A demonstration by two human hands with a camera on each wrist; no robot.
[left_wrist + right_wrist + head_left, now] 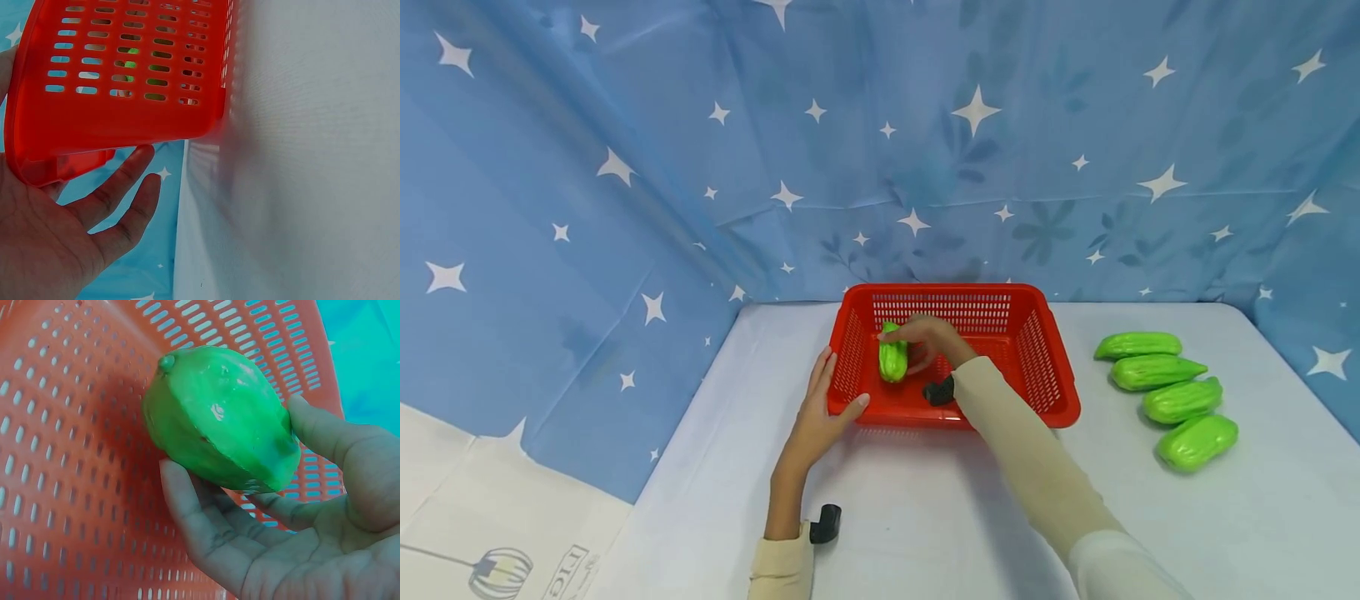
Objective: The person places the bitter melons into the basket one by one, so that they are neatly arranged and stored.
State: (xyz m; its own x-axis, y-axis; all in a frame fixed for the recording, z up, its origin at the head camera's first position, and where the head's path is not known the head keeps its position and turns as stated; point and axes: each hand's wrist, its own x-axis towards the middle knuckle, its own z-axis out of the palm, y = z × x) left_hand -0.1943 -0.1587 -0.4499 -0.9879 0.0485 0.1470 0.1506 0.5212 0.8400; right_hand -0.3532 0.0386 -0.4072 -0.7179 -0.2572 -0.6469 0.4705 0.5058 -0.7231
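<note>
A red plastic basket (955,421) with slotted walls stands on the white-covered table. My right hand (928,337) reaches into its left part and holds a bright green ridged gourd (892,360) between thumb and fingers. In the right wrist view, the glossy gourd (219,419) has a small knob at one end; the thumb lies on one side and the fingers curl under the other. At the basket's left front corner rests my left hand (820,417), thumb over the front rim and fingers stretched along the left side. Two of its fingers (128,219) extend straight, apart from the wall.
Several similar green gourds (1180,401) lie in a column on the table's right side. Blue star-patterned cloth (880,167) hangs behind the table, and the basket's back wall stands close to it. White table surface (895,517) extends in front of the basket.
</note>
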